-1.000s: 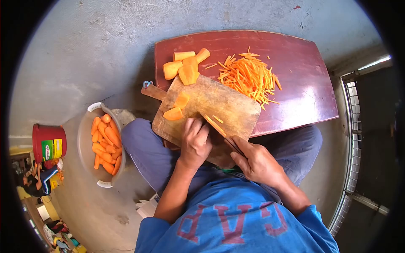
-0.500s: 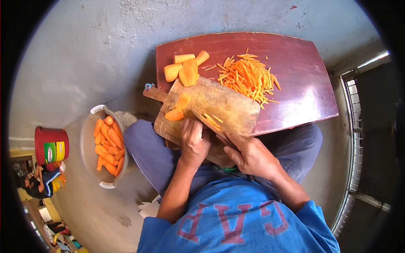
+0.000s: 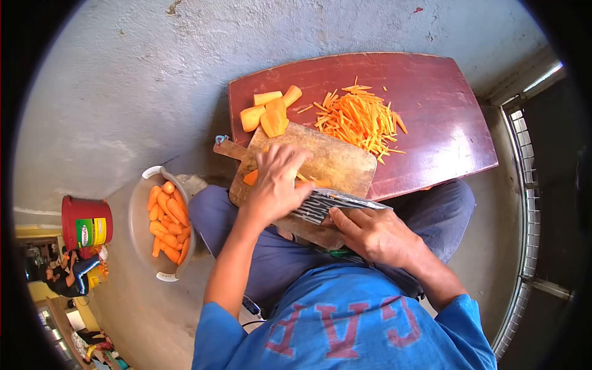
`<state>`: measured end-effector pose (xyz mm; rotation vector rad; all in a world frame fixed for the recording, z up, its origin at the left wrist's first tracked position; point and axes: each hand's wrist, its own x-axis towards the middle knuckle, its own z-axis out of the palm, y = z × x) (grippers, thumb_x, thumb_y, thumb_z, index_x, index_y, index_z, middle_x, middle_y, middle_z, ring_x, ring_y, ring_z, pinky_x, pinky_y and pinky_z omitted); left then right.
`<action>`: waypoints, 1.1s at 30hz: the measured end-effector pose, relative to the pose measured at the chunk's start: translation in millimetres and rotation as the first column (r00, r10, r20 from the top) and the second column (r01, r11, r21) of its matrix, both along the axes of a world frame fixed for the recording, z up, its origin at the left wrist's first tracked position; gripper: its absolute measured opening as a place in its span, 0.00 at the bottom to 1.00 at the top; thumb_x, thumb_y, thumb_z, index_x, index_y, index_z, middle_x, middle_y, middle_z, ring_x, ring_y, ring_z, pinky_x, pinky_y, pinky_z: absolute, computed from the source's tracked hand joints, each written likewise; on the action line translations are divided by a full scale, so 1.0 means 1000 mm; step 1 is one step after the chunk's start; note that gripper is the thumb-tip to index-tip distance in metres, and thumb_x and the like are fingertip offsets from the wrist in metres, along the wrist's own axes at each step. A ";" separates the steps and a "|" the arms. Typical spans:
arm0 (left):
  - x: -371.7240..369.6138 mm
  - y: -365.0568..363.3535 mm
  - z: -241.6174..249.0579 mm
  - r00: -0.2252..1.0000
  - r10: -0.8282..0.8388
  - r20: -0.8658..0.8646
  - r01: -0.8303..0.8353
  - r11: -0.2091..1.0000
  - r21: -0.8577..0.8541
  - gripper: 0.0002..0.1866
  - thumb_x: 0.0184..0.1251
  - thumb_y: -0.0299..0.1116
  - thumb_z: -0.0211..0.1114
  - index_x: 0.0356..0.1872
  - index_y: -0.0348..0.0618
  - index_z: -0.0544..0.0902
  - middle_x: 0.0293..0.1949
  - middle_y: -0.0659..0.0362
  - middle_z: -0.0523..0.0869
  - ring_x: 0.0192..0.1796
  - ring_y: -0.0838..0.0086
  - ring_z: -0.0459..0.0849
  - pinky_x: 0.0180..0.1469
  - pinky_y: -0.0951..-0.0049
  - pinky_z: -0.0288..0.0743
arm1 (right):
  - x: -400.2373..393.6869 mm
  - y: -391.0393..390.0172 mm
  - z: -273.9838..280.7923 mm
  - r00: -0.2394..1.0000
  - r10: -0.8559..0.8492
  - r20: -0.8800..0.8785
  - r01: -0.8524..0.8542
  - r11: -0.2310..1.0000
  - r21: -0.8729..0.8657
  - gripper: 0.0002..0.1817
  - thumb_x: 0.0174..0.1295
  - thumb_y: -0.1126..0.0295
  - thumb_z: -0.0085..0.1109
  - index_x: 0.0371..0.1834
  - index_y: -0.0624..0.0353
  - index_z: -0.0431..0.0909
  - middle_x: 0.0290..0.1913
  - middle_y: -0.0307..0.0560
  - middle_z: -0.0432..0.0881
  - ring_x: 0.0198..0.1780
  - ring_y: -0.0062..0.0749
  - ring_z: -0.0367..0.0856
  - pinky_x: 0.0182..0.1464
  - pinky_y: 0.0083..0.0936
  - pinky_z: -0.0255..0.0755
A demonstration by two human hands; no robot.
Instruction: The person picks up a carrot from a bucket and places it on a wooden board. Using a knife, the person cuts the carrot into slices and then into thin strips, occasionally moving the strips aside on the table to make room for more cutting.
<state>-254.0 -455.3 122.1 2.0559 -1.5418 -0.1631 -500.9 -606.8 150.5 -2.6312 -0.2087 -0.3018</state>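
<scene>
My right hand (image 3: 376, 234) grips a knife whose wide patterned blade (image 3: 314, 206) lies flat-side up across the near edge of the wooden cutting board (image 3: 336, 154). Over the board's left part, my left hand (image 3: 277, 182) has its fingers spread above carrot slices (image 3: 251, 177), which it partly covers. A few cut strips (image 3: 317, 182) lie beside the blade. Beyond the board sits a pile of carrot sticks (image 3: 357, 117). Peeled carrot chunks (image 3: 271, 114) rest at the board's upper left corner.
The board overlaps a dark red table (image 3: 431, 111) against the wall. On the floor at left are a tub (image 3: 137, 216) of whole carrots (image 3: 166, 222) and a red bucket (image 3: 77, 213). Farther left, a person (image 3: 65, 277) sits.
My left hand has moved up and left over the slices, its fingers now spread. The knife has tilted so its patterned side shows. The whole view has shifted slightly.
</scene>
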 end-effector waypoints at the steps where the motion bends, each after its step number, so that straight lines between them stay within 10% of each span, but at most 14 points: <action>1: 0.010 -0.008 -0.003 0.999 -0.003 0.047 0.002 1.000 0.014 0.29 0.64 0.33 0.87 0.66 0.43 0.89 0.67 0.53 0.89 0.75 0.52 0.81 0.79 0.49 0.68 | -0.001 0.001 -0.001 1.000 0.001 0.007 -0.001 1.000 0.000 0.27 0.73 0.67 0.74 0.70 0.74 0.84 0.41 0.54 0.91 0.40 0.48 0.96 0.37 0.44 0.91; 13: 0.026 0.046 -0.027 0.922 0.384 -0.054 -0.388 0.917 -0.092 0.17 0.70 0.29 0.85 0.57 0.43 0.92 0.60 0.55 0.93 0.67 0.54 0.88 0.72 0.52 0.74 | 0.007 0.001 -0.006 0.948 0.003 -0.318 0.196 0.783 0.591 0.21 0.85 0.66 0.67 0.75 0.63 0.86 0.49 0.70 0.95 0.47 0.68 0.97 0.51 0.55 0.90; 15: 0.030 0.051 -0.035 0.916 0.397 -0.050 -0.400 0.914 -0.072 0.21 0.69 0.31 0.86 0.61 0.43 0.91 0.63 0.54 0.91 0.68 0.53 0.87 0.73 0.50 0.74 | 0.018 -0.017 0.004 0.892 -0.079 -0.444 0.330 0.787 0.522 0.23 0.86 0.67 0.66 0.79 0.64 0.86 0.57 0.67 0.95 0.58 0.57 0.98 0.62 0.45 0.88; 18: 0.031 0.051 -0.040 0.903 0.424 -0.065 -0.426 0.904 -0.026 0.25 0.68 0.32 0.87 0.64 0.43 0.90 0.64 0.53 0.90 0.69 0.51 0.86 0.74 0.49 0.75 | 0.035 -0.052 -0.023 0.917 -0.267 -0.297 0.393 0.739 0.548 0.21 0.89 0.65 0.65 0.77 0.64 0.87 0.40 0.46 0.91 0.42 0.29 0.89 0.46 0.36 0.84; 21: 0.032 0.044 -0.043 0.904 0.421 -0.076 -0.423 0.906 -0.016 0.26 0.66 0.31 0.88 0.65 0.42 0.90 0.64 0.51 0.90 0.68 0.49 0.86 0.73 0.49 0.77 | 0.052 -0.090 -0.025 0.831 -0.417 -0.369 0.556 0.659 0.506 0.18 0.86 0.63 0.67 0.64 0.68 0.88 0.36 0.58 0.87 0.39 0.41 0.87 0.46 0.43 0.81; 25: 0.033 0.037 -0.044 0.916 0.393 -0.085 -0.396 0.918 -0.024 0.29 0.64 0.32 0.89 0.65 0.41 0.90 0.63 0.49 0.89 0.67 0.47 0.86 0.74 0.50 0.79 | 0.045 -0.104 -0.018 0.817 -0.443 -0.369 0.575 0.568 0.589 0.15 0.85 0.64 0.67 0.58 0.69 0.87 0.32 0.47 0.82 0.37 0.29 0.79 0.41 0.41 0.77; 33: 0.019 0.062 -0.018 0.894 0.423 -0.147 -0.414 0.906 0.086 0.29 0.64 0.24 0.84 0.67 0.39 0.89 0.63 0.47 0.90 0.64 0.48 0.88 0.69 0.49 0.83 | 0.007 -0.032 -0.030 0.937 -0.326 -0.123 0.329 0.711 0.622 0.24 0.88 0.62 0.69 0.77 0.65 0.85 0.35 0.39 0.86 0.29 0.18 0.83 0.33 0.27 0.79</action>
